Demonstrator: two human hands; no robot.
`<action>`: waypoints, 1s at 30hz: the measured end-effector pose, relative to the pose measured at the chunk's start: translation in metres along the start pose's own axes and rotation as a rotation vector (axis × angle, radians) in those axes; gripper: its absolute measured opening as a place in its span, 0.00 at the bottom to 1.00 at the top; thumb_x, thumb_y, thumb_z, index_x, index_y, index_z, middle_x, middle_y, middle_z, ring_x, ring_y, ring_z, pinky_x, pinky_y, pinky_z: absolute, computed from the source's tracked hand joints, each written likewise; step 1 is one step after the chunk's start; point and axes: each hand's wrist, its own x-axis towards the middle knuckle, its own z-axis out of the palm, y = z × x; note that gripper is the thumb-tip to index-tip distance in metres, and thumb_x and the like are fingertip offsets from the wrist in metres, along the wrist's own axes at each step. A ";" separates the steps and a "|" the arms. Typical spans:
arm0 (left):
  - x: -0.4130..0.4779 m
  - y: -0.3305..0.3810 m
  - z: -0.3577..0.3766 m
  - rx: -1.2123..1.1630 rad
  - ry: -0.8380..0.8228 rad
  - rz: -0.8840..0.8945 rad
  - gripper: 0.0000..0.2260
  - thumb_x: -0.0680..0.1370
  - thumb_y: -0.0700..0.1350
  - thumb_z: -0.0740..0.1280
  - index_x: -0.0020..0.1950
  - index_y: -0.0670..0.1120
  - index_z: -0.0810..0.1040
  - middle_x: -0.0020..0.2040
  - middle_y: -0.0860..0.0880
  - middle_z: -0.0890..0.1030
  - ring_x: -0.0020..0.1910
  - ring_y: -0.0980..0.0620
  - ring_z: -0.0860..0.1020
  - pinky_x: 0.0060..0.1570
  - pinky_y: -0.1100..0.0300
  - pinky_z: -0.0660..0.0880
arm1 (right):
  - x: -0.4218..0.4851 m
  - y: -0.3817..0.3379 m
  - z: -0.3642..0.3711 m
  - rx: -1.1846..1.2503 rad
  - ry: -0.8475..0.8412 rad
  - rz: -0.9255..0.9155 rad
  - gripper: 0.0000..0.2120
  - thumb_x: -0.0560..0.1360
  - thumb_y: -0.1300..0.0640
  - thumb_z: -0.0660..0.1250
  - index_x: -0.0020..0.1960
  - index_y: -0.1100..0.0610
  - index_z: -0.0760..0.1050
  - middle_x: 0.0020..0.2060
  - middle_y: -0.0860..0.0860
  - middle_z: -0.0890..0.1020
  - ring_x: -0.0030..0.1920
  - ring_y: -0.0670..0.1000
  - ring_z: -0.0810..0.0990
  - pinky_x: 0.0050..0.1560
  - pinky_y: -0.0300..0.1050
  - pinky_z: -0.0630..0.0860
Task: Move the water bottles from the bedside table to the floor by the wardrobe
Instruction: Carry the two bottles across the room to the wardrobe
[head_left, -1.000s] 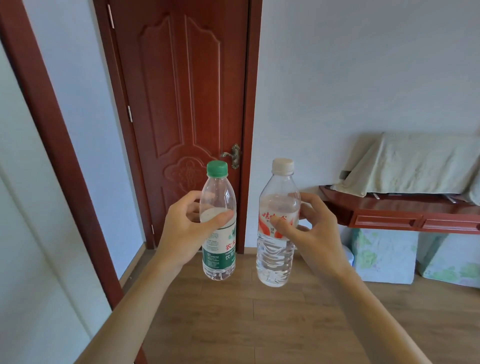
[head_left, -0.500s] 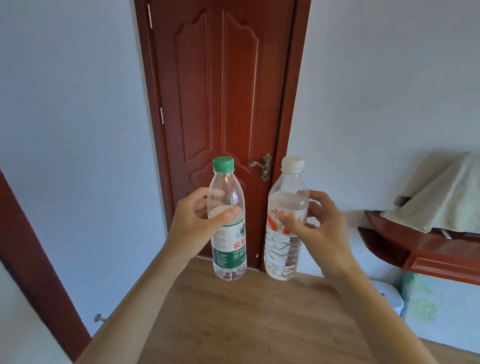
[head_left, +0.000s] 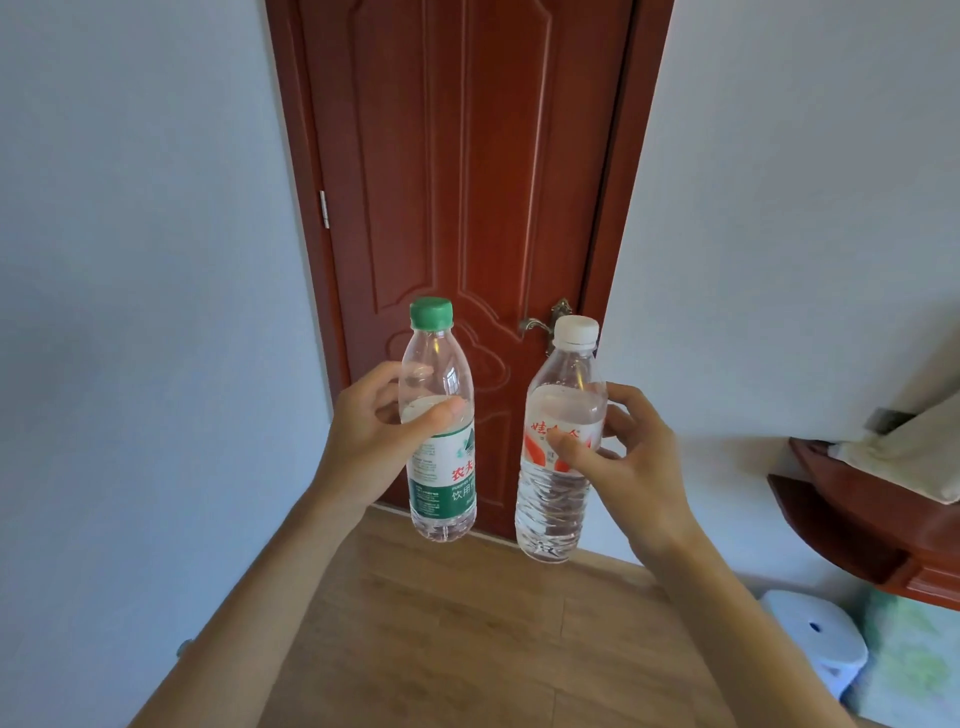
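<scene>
- The left hand (head_left: 369, 436) is wrapped round the upper body of the green-cap bottle (head_left: 441, 467). Its thumb lies across the front just above the label, and its fingers curl behind, showing through the clear plastic.
- The right hand (head_left: 628, 467) pinches the white-cap bottle (head_left: 550, 509) at its red-and-white label. The thumb is on the front, and the fingers curl round the right side and back.
- Both forearms reach up from the bottom edge, bare.
- The green-cap bottle is held in the air, nearly upright, with a green and white label bearing red characters. Its water line is about level with the thumb, and the part above is empty.
- The white-cap bottle is also in the air, just beside the other one but not touching it. Its cap leans slightly to the right, and water fills it to the shoulder.
- Both bottles hang well above the wooden floor (head_left: 457, 623), in front of a shut red-brown door (head_left: 467, 182).
- The door's metal handle (head_left: 545, 325) shows just left of the white cap.
- A hinge (head_left: 324, 209) sits on the door's left edge.
- Pale walls (head_left: 145, 312) flank the door.
- At the right edge a red-brown shelf (head_left: 857, 519) carries a pale cloth (head_left: 909, 452).
- Below the shelf a white stool (head_left: 815, 634) stands on the floor.
</scene>
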 end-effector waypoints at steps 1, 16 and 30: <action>0.014 -0.008 0.003 -0.005 -0.002 0.004 0.14 0.69 0.45 0.76 0.53 0.48 0.80 0.46 0.55 0.85 0.46 0.57 0.84 0.39 0.65 0.78 | 0.013 0.007 0.002 -0.003 0.003 0.004 0.22 0.67 0.55 0.79 0.57 0.48 0.75 0.48 0.46 0.85 0.47 0.42 0.83 0.43 0.32 0.79; 0.222 -0.099 0.022 -0.032 -0.083 -0.003 0.14 0.70 0.40 0.76 0.54 0.45 0.80 0.46 0.51 0.86 0.43 0.57 0.84 0.38 0.69 0.76 | 0.205 0.085 0.042 -0.057 0.015 0.004 0.22 0.67 0.58 0.79 0.57 0.50 0.75 0.44 0.43 0.85 0.47 0.44 0.83 0.43 0.34 0.79; 0.348 -0.159 -0.013 0.075 0.118 -0.082 0.22 0.63 0.54 0.78 0.53 0.49 0.80 0.47 0.57 0.85 0.46 0.59 0.83 0.38 0.68 0.77 | 0.366 0.151 0.118 0.048 -0.194 -0.038 0.23 0.67 0.60 0.79 0.59 0.57 0.75 0.47 0.45 0.86 0.49 0.46 0.85 0.45 0.36 0.80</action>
